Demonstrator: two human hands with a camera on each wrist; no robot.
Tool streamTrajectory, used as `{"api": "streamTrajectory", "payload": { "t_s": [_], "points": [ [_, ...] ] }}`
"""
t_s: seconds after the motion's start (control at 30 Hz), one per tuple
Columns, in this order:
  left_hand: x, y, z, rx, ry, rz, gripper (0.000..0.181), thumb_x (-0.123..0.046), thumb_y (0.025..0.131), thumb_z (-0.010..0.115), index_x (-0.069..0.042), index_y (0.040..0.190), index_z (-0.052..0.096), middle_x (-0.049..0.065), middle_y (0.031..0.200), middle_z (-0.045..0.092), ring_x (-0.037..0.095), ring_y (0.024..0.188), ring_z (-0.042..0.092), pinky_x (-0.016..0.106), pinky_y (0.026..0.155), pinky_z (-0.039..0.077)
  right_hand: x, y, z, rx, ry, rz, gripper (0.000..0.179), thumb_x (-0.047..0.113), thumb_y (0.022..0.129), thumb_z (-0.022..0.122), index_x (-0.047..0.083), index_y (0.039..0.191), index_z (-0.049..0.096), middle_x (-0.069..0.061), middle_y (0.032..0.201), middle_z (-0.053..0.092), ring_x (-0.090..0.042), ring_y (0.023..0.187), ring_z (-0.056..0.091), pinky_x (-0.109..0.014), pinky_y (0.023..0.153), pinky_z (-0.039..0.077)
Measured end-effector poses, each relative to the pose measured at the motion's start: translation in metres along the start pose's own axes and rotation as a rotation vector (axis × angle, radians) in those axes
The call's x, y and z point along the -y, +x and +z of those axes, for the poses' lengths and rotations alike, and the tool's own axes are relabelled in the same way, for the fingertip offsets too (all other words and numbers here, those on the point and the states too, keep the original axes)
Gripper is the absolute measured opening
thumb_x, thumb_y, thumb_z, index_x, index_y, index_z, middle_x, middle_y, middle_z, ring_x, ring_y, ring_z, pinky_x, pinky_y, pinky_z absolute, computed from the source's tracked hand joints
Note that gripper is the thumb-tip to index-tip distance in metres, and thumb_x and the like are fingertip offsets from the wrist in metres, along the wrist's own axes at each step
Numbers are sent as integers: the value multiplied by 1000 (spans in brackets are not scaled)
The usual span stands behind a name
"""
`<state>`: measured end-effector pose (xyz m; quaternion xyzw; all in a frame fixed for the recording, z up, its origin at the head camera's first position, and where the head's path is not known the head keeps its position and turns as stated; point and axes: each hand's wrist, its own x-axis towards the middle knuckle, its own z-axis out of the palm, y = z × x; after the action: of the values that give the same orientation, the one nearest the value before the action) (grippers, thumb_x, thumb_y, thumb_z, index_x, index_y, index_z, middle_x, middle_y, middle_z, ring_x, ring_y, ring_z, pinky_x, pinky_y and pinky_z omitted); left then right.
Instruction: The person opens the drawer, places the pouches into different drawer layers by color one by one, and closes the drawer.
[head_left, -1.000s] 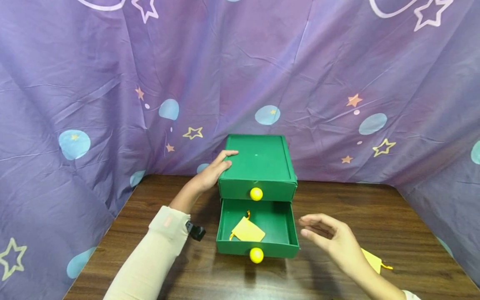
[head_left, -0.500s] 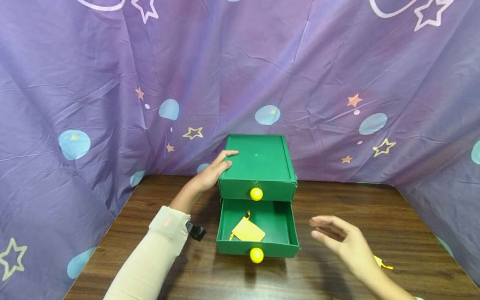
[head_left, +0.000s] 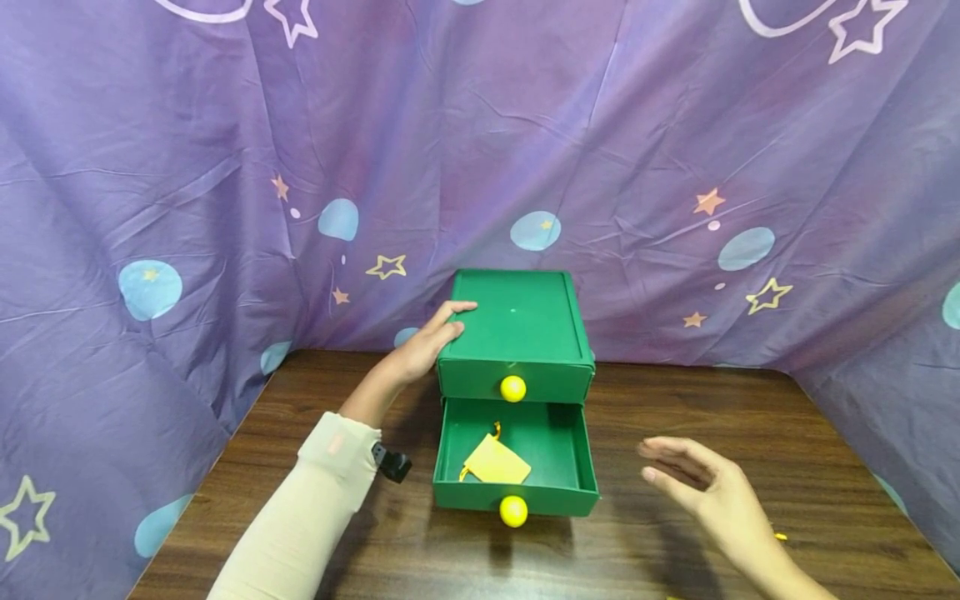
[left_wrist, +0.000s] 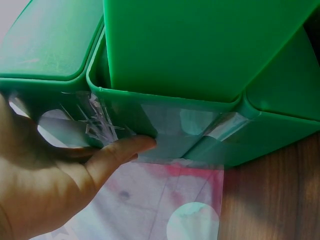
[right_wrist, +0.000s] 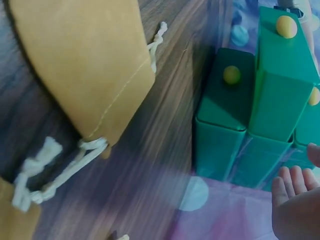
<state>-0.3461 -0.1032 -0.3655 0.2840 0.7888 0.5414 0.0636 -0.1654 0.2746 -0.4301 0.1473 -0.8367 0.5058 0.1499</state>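
A glossy green cabinet (head_left: 516, 321) stands on the dark wood-grain table (head_left: 667, 400), three drawers high with round yellow knobs (head_left: 513, 389) and clear tape (left_wrist: 102, 120) along its side; from its pulled-out middle drawer (head_left: 551, 500) shows a flat yellow pouch (head_left: 497, 461), drawstring ends loose. The left hand (head_left: 423, 348) rests on the cabinet's left top edge, fingers laid over it. The right hand (head_left: 720, 500) hangs empty right of the drawer, fingers gently bent, thumb apart, near another stitched pouch (right_wrist: 95, 60) on the wood
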Motion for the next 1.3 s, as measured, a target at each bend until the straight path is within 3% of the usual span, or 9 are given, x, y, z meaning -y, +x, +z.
{"api": "streamTrajectory", "payload": {
  "t_s": [0.4, 0.83, 1.3],
  "points": [
    [1, 1, -1, 3, -13, 17, 49, -22, 110, 32, -11, 158, 31, 18, 168, 19, 36, 154, 16, 59, 124, 15, -8, -6, -7, -24, -10, 10, 36, -4, 90, 74, -3, 126, 66, 11, 116, 75, 1, 107, 69, -15, 88, 54],
    [1, 0, -1, -4, -8, 10, 49, -22, 110, 32, -11, 157, 32, 18, 168, 19, 37, 154, 18, 59, 123, 17, -15, -15, -19, -23, -88, 109, 39, 8, 94, 76, -1, 129, 64, 15, 120, 72, 3, 107, 67, -13, 85, 54],
    [2, 1, 0, -3, 0, 3, 49, -22, 110, 32, -13, 158, 32, 17, 168, 19, 35, 154, 16, 59, 124, 15, -30, -24, -29, -68, -93, 126, 41, 3, 92, 76, -3, 130, 63, 23, 121, 69, 8, 107, 65, -10, 85, 52]
  ]
}}
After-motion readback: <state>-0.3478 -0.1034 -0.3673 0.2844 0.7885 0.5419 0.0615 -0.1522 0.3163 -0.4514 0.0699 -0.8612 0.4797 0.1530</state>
